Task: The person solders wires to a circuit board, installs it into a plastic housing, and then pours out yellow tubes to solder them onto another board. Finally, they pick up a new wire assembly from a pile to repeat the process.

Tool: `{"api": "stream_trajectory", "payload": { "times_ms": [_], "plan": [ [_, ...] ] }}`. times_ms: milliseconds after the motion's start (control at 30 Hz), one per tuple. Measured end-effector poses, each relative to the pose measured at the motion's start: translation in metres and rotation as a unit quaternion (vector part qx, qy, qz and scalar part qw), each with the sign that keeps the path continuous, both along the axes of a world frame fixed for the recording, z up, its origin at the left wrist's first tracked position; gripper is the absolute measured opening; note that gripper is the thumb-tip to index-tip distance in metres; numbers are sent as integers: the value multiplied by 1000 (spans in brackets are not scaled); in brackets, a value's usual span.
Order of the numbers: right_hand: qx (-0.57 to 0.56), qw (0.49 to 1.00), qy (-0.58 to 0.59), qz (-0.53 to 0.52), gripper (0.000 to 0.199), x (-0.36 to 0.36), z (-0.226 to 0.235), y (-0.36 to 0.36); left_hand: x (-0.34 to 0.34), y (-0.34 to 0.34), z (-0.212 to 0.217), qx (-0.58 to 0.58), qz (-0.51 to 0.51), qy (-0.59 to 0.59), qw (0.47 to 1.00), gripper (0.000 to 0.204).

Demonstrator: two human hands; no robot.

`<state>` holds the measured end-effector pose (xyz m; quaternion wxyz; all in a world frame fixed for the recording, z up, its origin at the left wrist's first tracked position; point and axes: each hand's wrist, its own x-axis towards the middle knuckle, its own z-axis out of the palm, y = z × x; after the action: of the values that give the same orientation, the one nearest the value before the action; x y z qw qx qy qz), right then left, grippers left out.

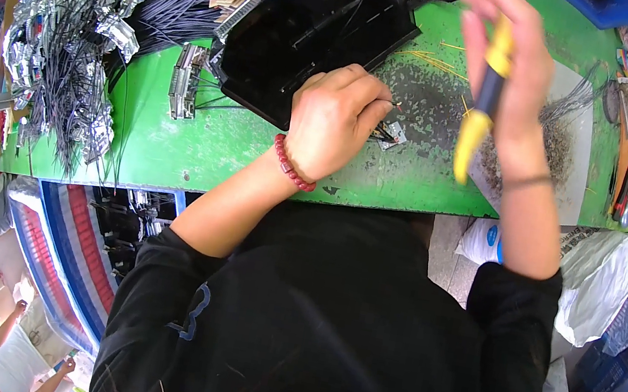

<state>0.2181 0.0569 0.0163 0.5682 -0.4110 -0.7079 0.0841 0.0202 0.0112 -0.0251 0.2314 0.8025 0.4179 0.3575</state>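
My left hand (333, 120) rests mid-frame on the table (171, 146), tray (317, 37) behind it, wire bundles (75, 28) upper left, my right hand (512, 71) upper right.

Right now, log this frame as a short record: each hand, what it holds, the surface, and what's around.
left hand: fist on the green table, pinning a small wired part
right hand: raised, gripping a yellow-handled tool
in front: black tray
person's left: wire bundles with silver tags
person's right: grey mat with wire scraps
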Motion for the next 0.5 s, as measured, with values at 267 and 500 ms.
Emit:
{"api": "stream_trajectory", "payload": {
  "times_ms": [267,500],
  "plan": [
    [-297,926,233,16,38,-31,-55,-105,1,-8,-8,-42,-45,-83,995,10],
    [-297,908,293,38,41,-37,-59,-102,3,-9,-8,-48,-46,-110,992,9]
  ]
}}
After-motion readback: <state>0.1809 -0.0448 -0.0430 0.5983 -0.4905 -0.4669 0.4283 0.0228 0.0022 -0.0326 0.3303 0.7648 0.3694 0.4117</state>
